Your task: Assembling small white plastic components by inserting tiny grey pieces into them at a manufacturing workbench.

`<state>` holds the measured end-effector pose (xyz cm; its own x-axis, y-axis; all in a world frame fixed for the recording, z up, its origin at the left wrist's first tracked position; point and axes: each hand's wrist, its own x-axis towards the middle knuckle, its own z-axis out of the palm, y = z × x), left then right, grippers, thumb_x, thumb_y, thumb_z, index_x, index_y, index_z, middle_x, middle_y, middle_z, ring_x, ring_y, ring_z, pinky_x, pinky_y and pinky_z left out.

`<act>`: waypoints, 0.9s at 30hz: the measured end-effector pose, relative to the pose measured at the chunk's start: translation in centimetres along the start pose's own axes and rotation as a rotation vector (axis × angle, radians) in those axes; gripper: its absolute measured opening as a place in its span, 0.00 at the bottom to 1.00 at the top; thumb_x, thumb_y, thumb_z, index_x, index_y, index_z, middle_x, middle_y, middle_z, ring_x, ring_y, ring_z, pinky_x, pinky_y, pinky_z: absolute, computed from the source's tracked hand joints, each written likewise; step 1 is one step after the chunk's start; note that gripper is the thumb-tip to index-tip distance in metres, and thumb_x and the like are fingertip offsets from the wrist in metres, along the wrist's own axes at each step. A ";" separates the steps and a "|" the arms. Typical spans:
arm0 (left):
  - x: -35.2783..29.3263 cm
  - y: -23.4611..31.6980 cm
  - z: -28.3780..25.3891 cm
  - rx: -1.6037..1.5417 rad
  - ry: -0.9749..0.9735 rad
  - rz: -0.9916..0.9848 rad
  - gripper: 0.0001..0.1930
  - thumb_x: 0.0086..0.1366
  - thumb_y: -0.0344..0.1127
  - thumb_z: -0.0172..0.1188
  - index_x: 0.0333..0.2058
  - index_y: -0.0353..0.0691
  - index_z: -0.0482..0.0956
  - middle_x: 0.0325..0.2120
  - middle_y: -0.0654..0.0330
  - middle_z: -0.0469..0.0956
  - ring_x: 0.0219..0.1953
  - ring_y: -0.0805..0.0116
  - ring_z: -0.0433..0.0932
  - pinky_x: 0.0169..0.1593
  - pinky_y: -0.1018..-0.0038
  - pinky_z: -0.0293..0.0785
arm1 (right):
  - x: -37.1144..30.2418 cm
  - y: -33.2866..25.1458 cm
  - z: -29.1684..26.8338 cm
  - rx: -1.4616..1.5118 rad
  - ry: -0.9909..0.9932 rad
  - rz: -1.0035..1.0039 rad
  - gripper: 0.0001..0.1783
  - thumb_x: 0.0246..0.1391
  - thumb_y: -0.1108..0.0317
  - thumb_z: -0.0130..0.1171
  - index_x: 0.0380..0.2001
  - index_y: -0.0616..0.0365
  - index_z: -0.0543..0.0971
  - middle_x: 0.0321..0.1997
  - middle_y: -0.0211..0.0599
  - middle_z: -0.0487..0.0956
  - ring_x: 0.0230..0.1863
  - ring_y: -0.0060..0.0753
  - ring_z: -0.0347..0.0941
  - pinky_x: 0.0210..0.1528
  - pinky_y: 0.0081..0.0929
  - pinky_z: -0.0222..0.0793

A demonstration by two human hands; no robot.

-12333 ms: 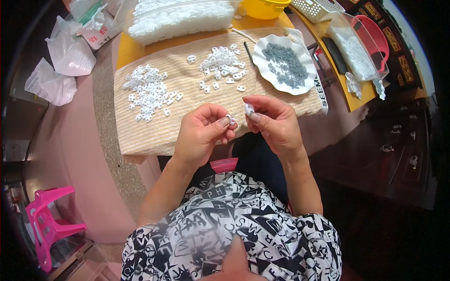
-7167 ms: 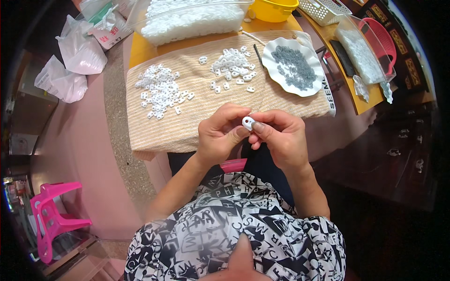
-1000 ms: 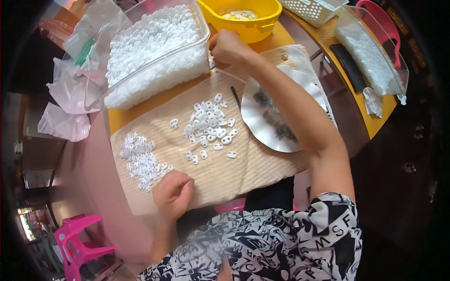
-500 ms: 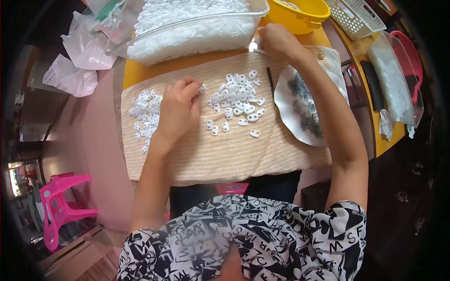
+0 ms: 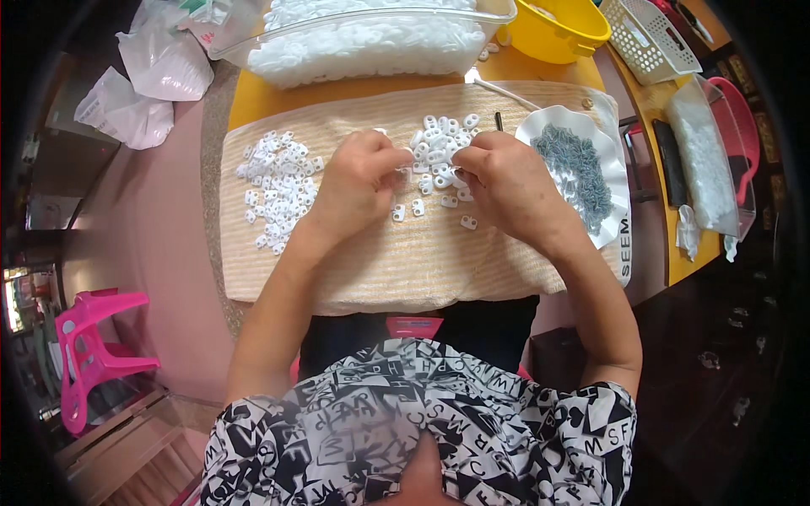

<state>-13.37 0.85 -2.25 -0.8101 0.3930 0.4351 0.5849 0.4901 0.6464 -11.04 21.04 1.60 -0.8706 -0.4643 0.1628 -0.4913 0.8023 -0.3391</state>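
My left hand (image 5: 359, 181) is closed in a pinch at the left edge of a pile of small white plastic pieces (image 5: 437, 152), each with two holes. Opposite it, my right hand (image 5: 515, 190) pinches at the right side of the same pile. Whatever lies between the fingertips of either hand is too small or hidden to make out. To the left of my left hand spreads a second heap of the white two-holed pieces (image 5: 283, 190). A white scalloped plate (image 5: 620, 160) by my right wrist holds many small grey-blue parts (image 5: 574, 156).
A striped cream towel (image 5: 405, 274) covers the tabletop. Beyond it stand a clear bin of white pieces (image 5: 363, 46) and a yellow basin (image 5: 561, 34). A white stick (image 5: 506, 94) and a short black rod (image 5: 499, 121) lie near the plate. A pink stool (image 5: 101, 346) stands on the floor at left.
My right hand has come back from the far edge by the yellow basin to the middle pile. My left hand has shifted right, closer to it. The white stick now lies in sight.
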 end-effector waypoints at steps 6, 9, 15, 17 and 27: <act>-0.2 -0.4 0.3 0.082 -0.152 0.111 0.05 0.42 0.22 0.57 0.21 0.38 0.74 0.20 0.55 0.69 0.26 0.55 0.70 0.31 0.64 0.67 | -1.7 -0.1 -0.1 -0.066 0.142 0.099 0.04 0.35 0.75 0.55 0.21 0.59 0.75 0.23 0.42 0.72 0.31 0.44 0.70 0.33 0.35 0.67; -0.3 -0.8 0.1 0.102 -0.175 0.101 0.04 0.42 0.22 0.57 0.21 0.37 0.73 0.19 0.54 0.69 0.26 0.54 0.70 0.31 0.64 0.67 | -4.1 0.8 -1.2 -0.024 0.274 0.212 0.07 0.40 0.78 0.54 0.27 0.61 0.76 0.26 0.42 0.74 0.29 0.45 0.71 0.32 0.31 0.67; -0.6 -0.1 -0.4 0.005 -0.068 -0.007 0.06 0.45 0.22 0.58 0.25 0.35 0.75 0.19 0.57 0.73 0.22 0.65 0.73 0.28 0.76 0.68 | -8.4 4.4 -1.0 -0.024 0.236 0.416 0.08 0.38 0.77 0.54 0.26 0.59 0.77 0.24 0.45 0.71 0.30 0.48 0.69 0.33 0.37 0.65; -1.6 0.5 -0.9 -0.193 -0.007 -0.175 0.06 0.46 0.23 0.58 0.26 0.35 0.75 0.19 0.59 0.74 0.22 0.69 0.73 0.28 0.76 0.69 | -8.6 4.7 -0.3 -0.024 0.291 0.374 0.07 0.38 0.76 0.54 0.26 0.59 0.77 0.24 0.45 0.71 0.29 0.48 0.69 0.32 0.37 0.65; -7.9 4.2 -3.9 -1.538 0.117 -0.882 0.06 0.55 0.23 0.55 0.33 0.34 0.72 0.31 0.53 0.75 0.31 0.70 0.76 0.33 0.82 0.75 | -9.0 3.8 -0.5 0.155 0.520 0.388 0.03 0.45 0.75 0.53 0.25 0.62 0.75 0.25 0.42 0.74 0.26 0.38 0.70 0.29 0.29 0.65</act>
<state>-4.70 -3.19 -0.49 -0.8714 0.3549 -0.3387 -0.4906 -0.6237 0.6085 -5.10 28.45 -0.71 -0.9019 0.1197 0.4151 -0.1646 0.7932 -0.5863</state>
